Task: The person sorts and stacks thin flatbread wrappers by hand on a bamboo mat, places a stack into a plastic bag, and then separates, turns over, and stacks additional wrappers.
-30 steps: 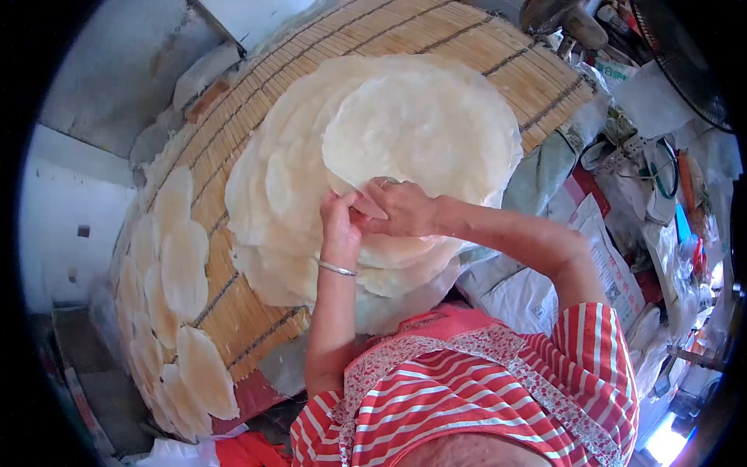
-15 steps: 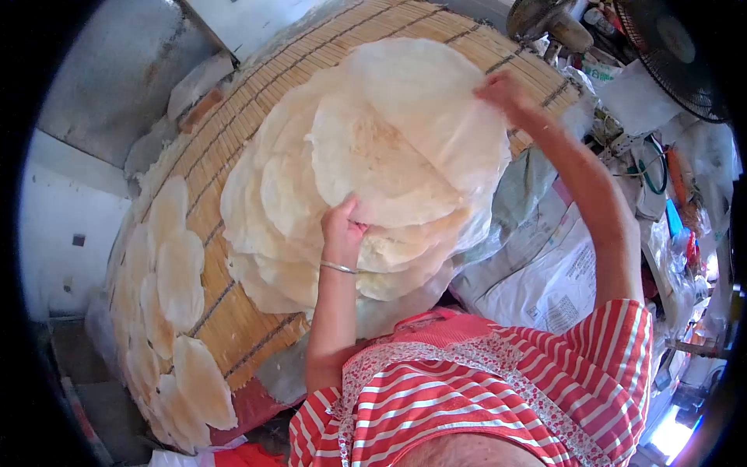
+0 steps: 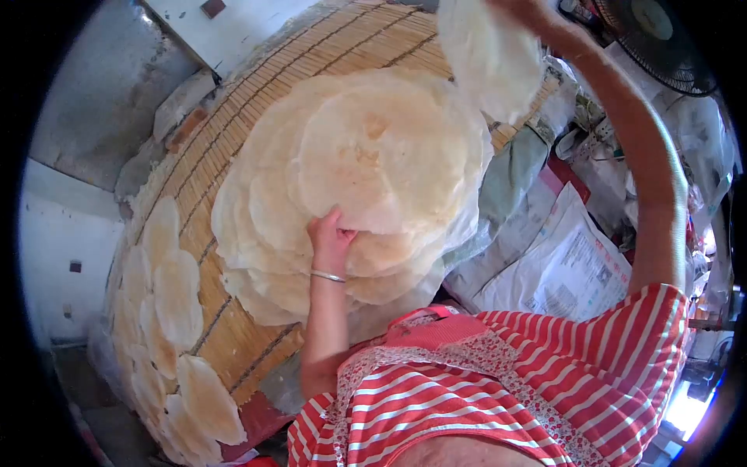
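Note:
A broad, overlapping pile of thin, pale, round flatbreads (image 3: 389,156) lies on a slatted bamboo mat. At the near rim of the top flatbread, my left hand (image 3: 332,240) is closed, with thumb and fingers pinching the edge. A metal bangle (image 3: 327,276) circles that wrist. My right hand (image 3: 507,6) is raised at the top edge of the view, blurred and partly cut off. From it hangs a single flatbread (image 3: 492,66), lifted clear of the pile at the far right. Brown toasted patches mark the top flatbread.
Smaller oval flatbreads (image 3: 177,300) overlap along the left of the bamboo mat (image 3: 241,342). At right lie a printed white sack (image 3: 556,268) and plastic bags. A black fan (image 3: 654,39) stands at upper right. A white wall (image 3: 70,241) borders the left.
My right hand has swung up and away, lifting a flatbread off the pile. The flatbread beneath now shows in full. My left hand stays at the pile's near edge.

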`<state>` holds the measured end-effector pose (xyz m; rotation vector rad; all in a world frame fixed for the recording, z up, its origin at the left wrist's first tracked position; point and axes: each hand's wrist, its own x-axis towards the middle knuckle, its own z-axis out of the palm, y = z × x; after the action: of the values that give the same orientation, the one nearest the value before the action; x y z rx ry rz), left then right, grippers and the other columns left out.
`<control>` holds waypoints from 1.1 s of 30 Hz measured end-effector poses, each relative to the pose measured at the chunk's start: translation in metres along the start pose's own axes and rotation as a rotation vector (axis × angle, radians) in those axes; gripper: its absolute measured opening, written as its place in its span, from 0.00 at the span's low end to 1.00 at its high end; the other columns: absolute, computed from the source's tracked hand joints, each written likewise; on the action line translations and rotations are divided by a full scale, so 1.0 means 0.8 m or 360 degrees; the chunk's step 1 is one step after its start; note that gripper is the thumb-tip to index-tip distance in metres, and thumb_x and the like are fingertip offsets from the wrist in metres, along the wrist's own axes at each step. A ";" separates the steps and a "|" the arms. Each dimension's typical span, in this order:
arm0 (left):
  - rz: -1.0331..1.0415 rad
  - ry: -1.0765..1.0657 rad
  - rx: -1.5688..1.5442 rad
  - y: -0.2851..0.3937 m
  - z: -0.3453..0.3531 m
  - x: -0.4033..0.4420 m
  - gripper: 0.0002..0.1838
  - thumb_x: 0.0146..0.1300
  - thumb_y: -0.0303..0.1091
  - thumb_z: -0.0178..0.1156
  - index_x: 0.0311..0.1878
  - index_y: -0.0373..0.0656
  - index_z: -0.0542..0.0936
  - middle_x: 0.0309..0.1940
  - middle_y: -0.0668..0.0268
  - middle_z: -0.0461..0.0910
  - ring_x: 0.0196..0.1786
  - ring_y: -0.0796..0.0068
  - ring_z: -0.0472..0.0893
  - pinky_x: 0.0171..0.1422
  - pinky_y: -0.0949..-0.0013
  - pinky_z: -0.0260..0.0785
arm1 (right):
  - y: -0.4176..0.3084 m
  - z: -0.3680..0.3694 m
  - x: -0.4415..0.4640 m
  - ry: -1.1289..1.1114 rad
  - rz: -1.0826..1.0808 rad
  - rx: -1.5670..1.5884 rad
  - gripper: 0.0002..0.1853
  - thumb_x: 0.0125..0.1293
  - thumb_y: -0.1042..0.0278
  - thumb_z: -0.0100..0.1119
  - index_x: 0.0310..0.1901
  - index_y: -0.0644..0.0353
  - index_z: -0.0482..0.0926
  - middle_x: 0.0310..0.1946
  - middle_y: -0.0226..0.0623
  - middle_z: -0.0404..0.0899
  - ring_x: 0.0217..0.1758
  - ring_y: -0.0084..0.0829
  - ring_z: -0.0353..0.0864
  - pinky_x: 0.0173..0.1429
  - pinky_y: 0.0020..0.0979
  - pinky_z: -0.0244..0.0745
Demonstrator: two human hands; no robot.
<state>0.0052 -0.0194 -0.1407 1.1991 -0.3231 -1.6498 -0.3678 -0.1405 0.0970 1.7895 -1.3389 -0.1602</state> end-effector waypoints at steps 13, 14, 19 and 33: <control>-0.0130 -0.0511 -0.0123 0.039 0.021 -0.028 0.04 0.53 0.28 0.53 0.30 0.39 0.70 0.25 0.63 0.73 0.28 0.72 0.73 0.34 0.65 0.69 | -0.358 -0.093 -0.091 -0.0371 -0.0544 0.1992 0.05 0.50 0.70 0.51 0.29 0.60 0.71 0.26 0.43 0.74 0.33 0.45 0.75 0.33 0.42 0.69; -0.0118 -0.0423 -0.0117 0.044 0.021 -0.033 0.05 0.52 0.29 0.53 0.32 0.40 0.71 0.25 0.64 0.73 0.28 0.72 0.73 0.35 0.64 0.69 | -0.355 -0.075 -0.088 -0.0428 -0.0431 0.1980 0.06 0.51 0.68 0.50 0.30 0.60 0.72 0.25 0.44 0.75 0.32 0.46 0.75 0.34 0.43 0.70; 0.0363 0.0152 0.0031 0.056 -0.082 0.003 0.02 0.51 0.24 0.51 0.29 0.37 0.71 0.26 0.60 0.73 0.29 0.68 0.74 0.37 0.64 0.71 | -0.247 -0.020 -0.036 -0.0037 -0.0077 0.1917 0.07 0.53 0.68 0.49 0.30 0.61 0.72 0.25 0.48 0.75 0.31 0.49 0.75 0.33 0.44 0.69; -0.0152 -0.0143 0.0259 0.076 -0.074 -0.026 0.06 0.53 0.23 0.50 0.31 0.28 0.70 0.29 0.49 0.74 0.31 0.59 0.76 0.31 0.67 0.71 | -0.423 -0.088 -0.107 0.0172 -0.0379 0.2026 0.02 0.36 0.76 0.52 0.17 0.62 0.73 0.24 0.46 0.74 0.32 0.44 0.74 0.31 0.39 0.70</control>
<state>0.0880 -0.0094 -0.1145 1.2800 -0.4698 -1.7912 -0.1205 -0.0159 -0.1273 2.9181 -1.1914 0.8345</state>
